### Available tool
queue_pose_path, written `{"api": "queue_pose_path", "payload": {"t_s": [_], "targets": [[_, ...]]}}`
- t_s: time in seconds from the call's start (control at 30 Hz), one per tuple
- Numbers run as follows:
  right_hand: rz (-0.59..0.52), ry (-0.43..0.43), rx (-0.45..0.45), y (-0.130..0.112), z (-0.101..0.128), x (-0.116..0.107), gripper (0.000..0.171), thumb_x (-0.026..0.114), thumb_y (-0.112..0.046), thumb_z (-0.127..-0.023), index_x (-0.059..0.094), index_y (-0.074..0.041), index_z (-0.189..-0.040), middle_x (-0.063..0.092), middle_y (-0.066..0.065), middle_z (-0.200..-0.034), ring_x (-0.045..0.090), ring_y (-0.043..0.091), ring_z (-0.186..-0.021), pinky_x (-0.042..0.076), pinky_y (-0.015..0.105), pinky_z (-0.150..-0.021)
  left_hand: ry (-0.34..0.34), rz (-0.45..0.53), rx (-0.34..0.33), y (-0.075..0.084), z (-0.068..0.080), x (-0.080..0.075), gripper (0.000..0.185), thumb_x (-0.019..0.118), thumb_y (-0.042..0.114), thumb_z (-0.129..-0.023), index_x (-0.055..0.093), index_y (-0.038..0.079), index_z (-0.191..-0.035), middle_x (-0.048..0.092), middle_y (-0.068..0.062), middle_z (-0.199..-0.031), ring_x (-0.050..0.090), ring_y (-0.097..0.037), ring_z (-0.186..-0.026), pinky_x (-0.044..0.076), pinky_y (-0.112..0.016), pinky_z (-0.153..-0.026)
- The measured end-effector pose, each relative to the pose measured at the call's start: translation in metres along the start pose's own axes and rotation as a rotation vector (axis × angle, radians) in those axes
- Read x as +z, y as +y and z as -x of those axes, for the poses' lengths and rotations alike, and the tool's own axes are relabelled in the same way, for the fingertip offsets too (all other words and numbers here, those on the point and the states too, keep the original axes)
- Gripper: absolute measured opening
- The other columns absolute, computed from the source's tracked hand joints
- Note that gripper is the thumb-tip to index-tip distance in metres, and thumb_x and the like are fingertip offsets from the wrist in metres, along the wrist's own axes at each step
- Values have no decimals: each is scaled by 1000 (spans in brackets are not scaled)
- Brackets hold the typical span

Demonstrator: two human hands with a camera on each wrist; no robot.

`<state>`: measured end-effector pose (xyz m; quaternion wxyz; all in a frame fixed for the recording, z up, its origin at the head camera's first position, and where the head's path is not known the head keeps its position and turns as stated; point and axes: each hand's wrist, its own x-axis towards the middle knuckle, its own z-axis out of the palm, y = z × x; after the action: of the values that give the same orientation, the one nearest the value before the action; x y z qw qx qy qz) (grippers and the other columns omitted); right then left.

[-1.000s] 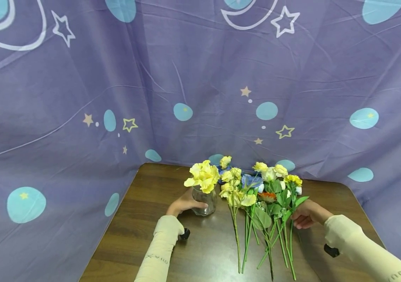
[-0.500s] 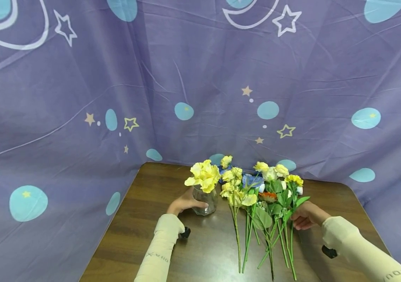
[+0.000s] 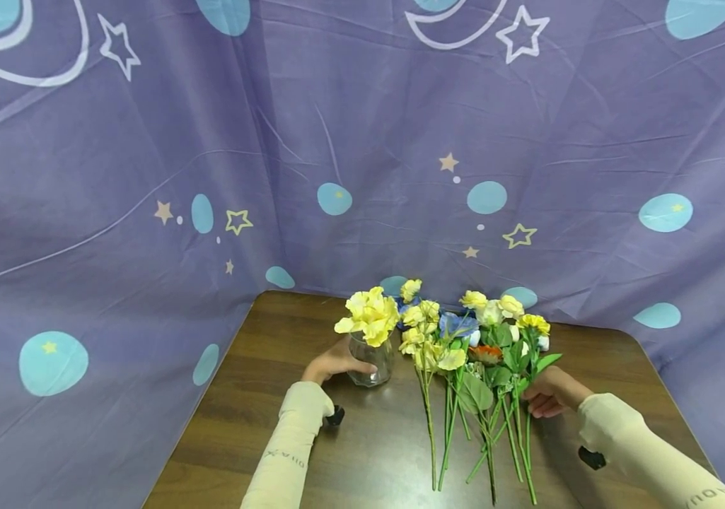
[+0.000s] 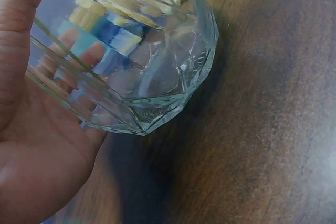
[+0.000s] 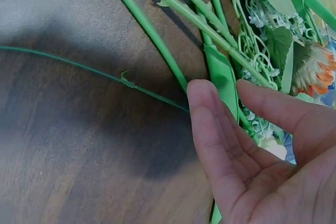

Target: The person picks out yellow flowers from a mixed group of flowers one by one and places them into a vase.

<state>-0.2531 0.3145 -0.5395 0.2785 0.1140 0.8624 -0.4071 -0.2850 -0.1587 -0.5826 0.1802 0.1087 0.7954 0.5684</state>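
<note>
Little has moved since a second ago: both hands keep their places, and only the view has drifted slightly. Fingers of the left hand (image 3: 335,362) curl round the glass vase (image 3: 369,364), clamped on its faceted wall; it stands upright on the bench (image 3: 260,424) holding a yellow bloom (image 3: 368,318). Fingers of the right hand (image 3: 547,394) lie loosely apart, holding nothing, their tips touching the green stems (image 5: 173,72) of the loose flowers (image 3: 470,346). These lie flat just right of the vase, long axes running toward the person, blooms at the far end. The right hand is the nearer one, at the bunch's right edge.
</note>
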Motion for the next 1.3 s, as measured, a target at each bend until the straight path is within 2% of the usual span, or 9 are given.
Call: {"api": "queue_pose_path", "payload": {"t_s": [0.1, 0.3, 0.4, 0.57, 0.8, 1.07, 1.3], "targets": [[7, 27, -10, 2, 0, 0, 16, 71, -7, -88, 72, 10, -87, 74, 14, -70, 71, 21, -62, 62, 38, -63, -1, -15, 7, 1, -1, -1, 105, 90, 21, -77, 26, 8, -159, 48, -19, -152, 49, -35, -138, 42, -50, -116], [10, 67, 10, 5, -1, -3, 16, 72, -6, -88, 69, 9, -83, 71, 14, -67, 70, 21, -59, 62, 36, -60, 24, -32, -56, 4, 1, -3, 128, 93, 25, -73, 5, 5, -163, 22, -26, -166, 28, -40, -151, 28, -55, -123], [22, 82, 12, 7, -1, -4, 14, 71, -5, -87, 68, 6, -79, 69, 13, -65, 69, 20, -57, 62, 36, -58, 25, -41, -71, 4, 1, -4, 131, 93, 28, -72, 2, 1, -163, 17, -29, -166, 24, -43, -152, 26, -58, -123], [39, 88, 1, 12, -1, -4, 10, 69, -3, -86, 67, 4, -79, 68, 14, -65, 68, 21, -57, 61, 36, -57, 14, -49, -79, 5, 1, -6, 132, 94, 30, -71, 3, 2, -163, 17, -27, -167, 23, -42, -153, 24, -58, -124], [85, 97, 6, 12, 0, -5, 13, 70, -2, -86, 67, 9, -80, 68, 15, -65, 68, 21, -57, 61, 36, -58, 1, -53, -94, 7, 2, -7, 133, 94, 31, -71, 2, 5, -164, 16, -25, -168, 22, -42, -154, 24, -58, -124], [62, 89, 77, 15, -9, -2, 13, 69, 2, -86, 63, 11, -80, 65, 16, -66, 69, 22, -58, 62, 35, -58, -20, -57, -85, 6, 2, -7, 125, 94, 31, -71, 12, 7, -163, 32, -24, -162, 33, -41, -149, 30, -56, -122], [84, 68, 100, 13, -14, -2, 13, 67, 2, -88, 65, 9, -78, 67, 15, -66, 70, 21, -60, 62, 34, -61, -14, -67, -106, 8, 2, -7, 129, 94, 32, -72, 7, 6, -164, 25, -25, -165, 29, -42, -151, 29, -57, -122]]}}
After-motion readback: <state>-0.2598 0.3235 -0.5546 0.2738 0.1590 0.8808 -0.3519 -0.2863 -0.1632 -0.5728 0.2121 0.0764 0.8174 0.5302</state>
